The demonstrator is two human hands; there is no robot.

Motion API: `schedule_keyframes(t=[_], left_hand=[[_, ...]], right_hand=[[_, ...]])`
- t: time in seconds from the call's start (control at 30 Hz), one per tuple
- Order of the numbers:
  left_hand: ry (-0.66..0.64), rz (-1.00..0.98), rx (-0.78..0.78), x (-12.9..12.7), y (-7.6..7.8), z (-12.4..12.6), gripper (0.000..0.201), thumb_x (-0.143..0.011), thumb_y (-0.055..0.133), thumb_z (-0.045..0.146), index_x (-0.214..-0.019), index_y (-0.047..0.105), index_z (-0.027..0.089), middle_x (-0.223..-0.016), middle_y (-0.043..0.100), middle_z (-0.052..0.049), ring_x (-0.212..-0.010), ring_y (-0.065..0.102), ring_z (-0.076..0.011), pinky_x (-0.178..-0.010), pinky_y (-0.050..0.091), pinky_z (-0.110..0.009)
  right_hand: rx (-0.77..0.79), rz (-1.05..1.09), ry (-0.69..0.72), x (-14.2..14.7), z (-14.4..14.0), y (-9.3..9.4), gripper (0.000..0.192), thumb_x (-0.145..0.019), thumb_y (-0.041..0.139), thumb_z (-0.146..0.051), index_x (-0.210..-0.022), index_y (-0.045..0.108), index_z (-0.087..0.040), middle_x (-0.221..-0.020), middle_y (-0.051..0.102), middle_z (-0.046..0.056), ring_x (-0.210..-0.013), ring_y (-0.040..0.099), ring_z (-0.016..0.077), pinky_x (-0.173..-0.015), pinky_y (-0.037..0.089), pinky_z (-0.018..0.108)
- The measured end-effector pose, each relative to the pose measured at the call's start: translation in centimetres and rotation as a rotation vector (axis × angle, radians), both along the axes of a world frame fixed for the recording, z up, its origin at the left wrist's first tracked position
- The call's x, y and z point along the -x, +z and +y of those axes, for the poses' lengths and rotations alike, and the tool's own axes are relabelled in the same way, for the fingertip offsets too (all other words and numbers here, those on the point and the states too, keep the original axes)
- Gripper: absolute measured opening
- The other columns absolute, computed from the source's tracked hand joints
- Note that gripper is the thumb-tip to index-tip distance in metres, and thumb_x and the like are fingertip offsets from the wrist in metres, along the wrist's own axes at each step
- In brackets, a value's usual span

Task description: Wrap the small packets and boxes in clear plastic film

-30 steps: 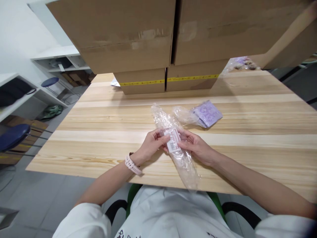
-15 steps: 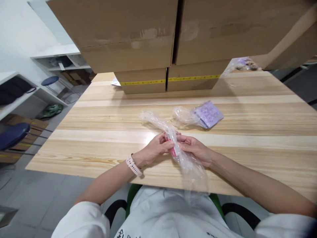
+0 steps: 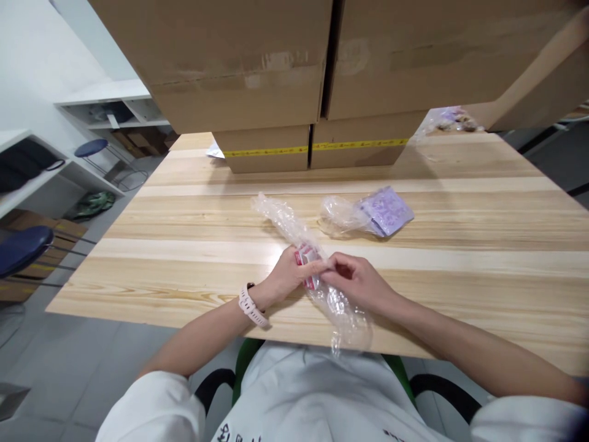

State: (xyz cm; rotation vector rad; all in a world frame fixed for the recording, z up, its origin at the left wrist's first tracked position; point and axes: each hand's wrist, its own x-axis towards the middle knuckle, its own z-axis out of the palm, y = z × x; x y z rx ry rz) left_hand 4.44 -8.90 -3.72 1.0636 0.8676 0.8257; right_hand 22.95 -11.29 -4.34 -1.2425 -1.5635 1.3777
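Both hands meet over the near edge of the tabletop (image 3: 193, 264), working on a long clear bag (image 3: 294, 236) that runs from the far left down toward the person's chest. The left hand (image 3: 286, 277) pinches the bag around a small red-and-white pack (image 3: 307, 263) inside it, fingers closed on the plastic. The right hand (image 3: 355, 281) is closed on the same spot from the other side, thumb and forefinger touching the pack through the film.

The step in hand looks like folding or gathering the bag about the pack. To do it well, I judge the left hand should keep the pack pinned flat while the right smooths the loose film tight against it, so no air or slack stays trapped. The crinkled lower end near the chest needs drawing up evenly, not twisted.

A second bag (image 3: 340, 215) with a purple packet (image 3: 389, 210) lies just beyond, apart from the hands. Cardboard boxes (image 3: 276, 86) stand at the far edge.
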Motion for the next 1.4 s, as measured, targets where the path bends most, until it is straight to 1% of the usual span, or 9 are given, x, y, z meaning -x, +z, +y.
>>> schedule_keyframes(t=[0.13,0.27,0.53,0.63,0.8,0.9,1.03,1.17,1.4], left_hand=[[0.061,-0.287,0.340,0.6,0.0,0.7,0.027,-0.075,0.087,0.024,-0.091,0.069,0.012,-0.081,0.071,-0.005,-0.073,0.070,-0.0182,-0.073,0.057,-0.033],[0.157,-0.457,0.479,1.3,0.3,1.8,0.028,-0.077,0.081,0.010,-0.102,0.069,0.011,-0.084,0.072,-0.003,-0.074,0.071,-0.0138,-0.078,0.061,-0.028],[-0.034,-0.352,0.385,1.2,-0.1,1.1,0.053,-0.074,0.091,0.044,-0.109,0.063,0.015,-0.076,0.067,-0.001,-0.063,0.064,-0.0138,-0.063,0.062,-0.031],[-0.082,-0.329,0.414,1.2,-0.2,0.9,0.057,-0.072,0.090,0.024,-0.120,0.058,0.018,-0.070,0.063,0.004,-0.057,0.061,-0.0118,-0.058,0.057,-0.026],[-0.019,-0.404,0.505,1.4,-0.1,1.3,0.051,-0.070,0.078,0.006,-0.117,0.060,0.014,-0.087,0.070,-0.003,-0.073,0.072,-0.0177,-0.071,0.061,-0.033],[0.008,-0.473,0.515,1.5,-0.1,1.6,0.042,-0.074,0.076,0.009,-0.113,0.062,0.013,-0.092,0.071,-0.005,-0.079,0.073,-0.0196,-0.079,0.062,-0.038],[0.016,-0.486,0.515,1.4,-0.2,1.5,0.042,-0.079,0.084,0.027,-0.113,0.061,0.016,-0.081,0.065,0.000,-0.065,0.064,-0.0140,-0.063,0.059,-0.032],[0.001,-0.448,0.503,1.2,-0.1,1.2,0.049,-0.072,0.084,0.011,-0.115,0.060,0.018,-0.072,0.059,0.004,-0.060,0.059,-0.0115,-0.055,0.053,-0.024],[0.040,-0.478,0.606,1.8,-0.4,1.9,0.038,-0.072,0.068,0.006,-0.110,0.065,0.012,-0.087,0.069,-0.005,-0.074,0.070,-0.0185,-0.073,0.063,-0.037]], right_hand=[[0.105,0.328,-0.143,-1.7,1.4,0.7,0.034,-0.086,0.076,-0.053,-0.080,0.066,-0.021,-0.088,0.072,0.003,-0.075,0.064,0.0158,-0.069,0.053,0.030],[0.148,0.523,-0.218,-4.0,2.4,2.1,0.030,-0.083,0.081,-0.054,-0.087,0.070,-0.026,-0.117,0.073,0.004,-0.096,0.070,0.0198,-0.073,0.060,0.032],[0.247,0.652,0.174,-3.6,1.1,2.8,0.030,-0.087,0.076,-0.055,-0.100,0.072,-0.028,-0.133,0.071,0.004,-0.134,0.060,0.0297,-0.104,0.056,0.052],[0.219,0.652,0.159,-4.1,1.1,3.2,0.029,-0.087,0.078,-0.052,-0.085,0.067,-0.025,-0.132,0.071,0.003,-0.128,0.065,0.0294,-0.098,0.060,0.049],[0.056,0.641,-0.156,-6.6,2.3,4.4,0.030,-0.083,0.079,-0.050,-0.083,0.063,-0.026,-0.135,0.069,0.002,-0.116,0.070,0.0285,-0.073,0.063,0.038],[0.019,0.633,-0.245,-7.3,2.6,4.9,0.034,-0.080,0.081,-0.051,-0.078,0.060,-0.025,-0.135,0.068,0.006,-0.111,0.071,0.0305,-0.063,0.059,0.036],[0.030,0.601,-0.177,-6.9,2.3,5.1,0.036,-0.079,0.081,-0.054,-0.077,0.060,-0.025,-0.134,0.069,0.007,-0.107,0.072,0.0323,-0.054,0.054,0.034],[-0.041,0.559,-0.254,-7.4,2.4,5.2,0.031,-0.085,0.076,-0.052,-0.080,0.062,-0.025,-0.138,0.067,0.006,-0.106,0.072,0.0285,-0.053,0.047,0.030],[-0.258,0.431,-0.412,-11.8,4.1,5.3,0.034,-0.095,0.058,-0.056,-0.086,0.067,-0.024,-0.164,0.044,0.001,-0.122,0.065,0.0267,-0.072,0.047,0.041]])
